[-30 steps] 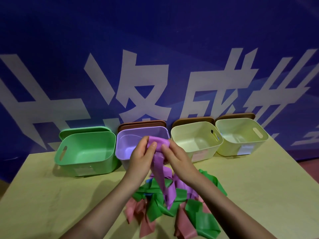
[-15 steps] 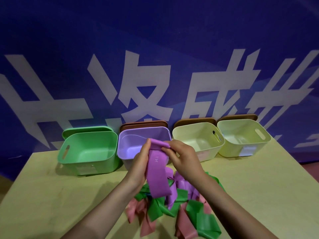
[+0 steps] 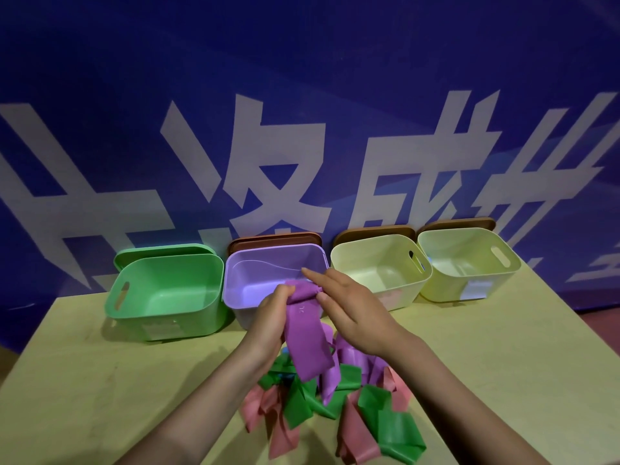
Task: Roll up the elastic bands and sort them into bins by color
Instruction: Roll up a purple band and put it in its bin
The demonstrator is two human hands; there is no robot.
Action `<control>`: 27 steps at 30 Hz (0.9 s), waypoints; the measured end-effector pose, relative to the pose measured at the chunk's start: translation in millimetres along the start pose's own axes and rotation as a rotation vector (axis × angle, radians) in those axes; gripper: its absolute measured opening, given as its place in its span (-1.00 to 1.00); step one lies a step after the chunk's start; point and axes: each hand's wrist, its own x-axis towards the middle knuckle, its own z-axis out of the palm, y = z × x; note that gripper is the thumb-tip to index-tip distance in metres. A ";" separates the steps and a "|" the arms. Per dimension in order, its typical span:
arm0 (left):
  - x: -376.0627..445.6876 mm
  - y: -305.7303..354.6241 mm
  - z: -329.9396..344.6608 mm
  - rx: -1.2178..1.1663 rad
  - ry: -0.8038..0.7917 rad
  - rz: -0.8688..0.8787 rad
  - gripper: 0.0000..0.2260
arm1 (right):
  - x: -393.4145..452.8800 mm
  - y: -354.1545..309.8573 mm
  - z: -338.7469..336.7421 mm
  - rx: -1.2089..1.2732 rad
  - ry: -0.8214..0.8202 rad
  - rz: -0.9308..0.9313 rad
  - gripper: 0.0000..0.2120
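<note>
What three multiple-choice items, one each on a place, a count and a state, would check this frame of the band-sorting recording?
1. Where is the loose pile of bands?
A. in the green bin
B. on the table in front of the bins
C. in the purple bin

2. How many bins stand in the row?
A. three
B. four
C. five

3. The purple band in the hands is:
A. fully rolled
B. rolled at its top, its tail hanging
C. lying flat on the table

Key: 1 B, the pile lies on the table; 2 B, green, purple, two pale yellow; 3 B, left hand and right hand hold the roll.
</note>
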 end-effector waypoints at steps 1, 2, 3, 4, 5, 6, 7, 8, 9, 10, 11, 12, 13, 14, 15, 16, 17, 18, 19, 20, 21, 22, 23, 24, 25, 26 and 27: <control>-0.1 -0.1 0.0 0.009 0.004 0.015 -0.71 | -1.1 -1.2 -0.5 0.075 -0.015 0.041 -0.43; 0.0 -0.3 -0.6 0.020 0.008 0.032 -0.72 | -1.6 -1.9 0.4 0.170 -0.006 0.088 -0.40; 0.0 -0.2 -1.0 0.033 0.008 0.054 -0.73 | -1.6 -2.8 2.1 0.265 0.023 0.138 -0.39; 0.1 -0.5 -1.5 0.048 0.002 0.076 -0.74 | -0.5 -3.0 4.5 0.341 0.058 0.193 -0.39; -0.2 -0.7 -2.0 0.061 -0.011 0.098 -0.76 | 1.0 -2.6 7.0 0.390 0.080 0.251 -0.39; -0.4 -1.2 -2.6 0.073 -0.027 0.119 -0.77 | 2.3 -2.3 9.4 0.424 0.087 0.305 -0.41; -1.1 -1.5 -3.3 0.083 -0.046 0.138 -0.78 | 3.3 -2.9 10.7 0.453 0.084 0.348 -0.44; -1.8 -1.6 -3.3 0.095 -0.061 0.156 -0.78 | 3.9 -3.6 11.4 0.472 0.080 0.370 -0.50; -3.5 -1.4 -2.9 0.107 -0.067 0.180 -0.78 | 4.2 -4.6 11.4 0.463 0.079 0.367 -0.55; -4.6 -1.5 -2.4 0.120 -0.060 0.203 -0.78 | 4.5 -4.9 12.6 0.417 0.077 0.349 -0.59; -6.7 -0.5 -1.1 0.131 -0.049 0.229 -0.77 | 4.6 -6.6 14.2 0.355 0.073 0.325 -0.61; -8.7 0.7 1.1 0.134 -0.037 0.254 -0.77 | 4.8 -8.4 16.7 0.302 0.072 0.311 -0.62; -10.1 1.8 3.1 0.138 -0.027 0.267 -0.78 | 4.8 -11.2 18.9 0.271 0.078 0.307 -0.60; -11.0 2.9 5.0 0.156 -0.021 0.271 -0.79 | 5.0 -13.0 21.3 0.260 0.092 0.314 -0.57; -11.7 4.5 6.1 0.187 -0.023 0.277 -0.80 | 5.1 -14.0 22.7 0.267 0.110 0.326 -0.56; -11.6 6.0 6.8 0.224 -0.032 0.291 -0.81 | 5.0 -14.8 23.0 0.291 0.131 0.336 -0.57; -11.3 7.0 6.7 0.254 -0.040 0.303 -0.81 | 5.1 -15.2 21.8 0.334 0.146 0.344 -0.58; -10.4 7.7 5.8 0.277 -0.043 0.312 -0.81 | 5.6 -15.2 20.2 0.387 0.152 0.351 -0.58; -9.8 8.1 4.1 0.291 -0.045 0.326 -0.82 | 6.3 -15.6 17.9 0.444 0.154 0.356 -0.59; -7.9 7.0 2.1 0.304 -0.040 0.347 -0.83 | 7.5 -15.6 16.3 0.504 0.156 0.364 -0.64; -6.8 6.6 0.7 0.316 -0.036 0.369 -0.84 | 8.7 -16.5 14.5 0.578 0.159 0.374 -0.70; -5.3 4.9 -1.0 0.329 -0.027 0.387 -0.86 | 9.9 -17.3 13.6 0.665 0.166 0.392 -0.74; -4.1 3.6 -2.4 0.342 -0.023 0.401 -0.88 | 10.6 -16.8 13.3 0.751 0.179 0.409 -0.78; -3.4 3.2 -3.2 0.359 -0.022 0.415 -0.90 | 10.9 -15.4 13.2 0.803 0.192 0.421 -0.82; -2.4 2.0 -4.9 0.382 -0.019 0.431 -0.91 | 10.9 -13.6 13.7 0.823 0.207 0.425 -0.86; -1.4 1.0 -6.0 0.402 -0.016 0.451 -0.90 | 11.0 -12.0 14.6 0.820 0.223 0.425 -0.90; -1.2 0.8 -6.6 0.417 -0.014 0.464 -0.90 | 11.3 -11.5 15.4 0.813 0.239 0.423 -0.93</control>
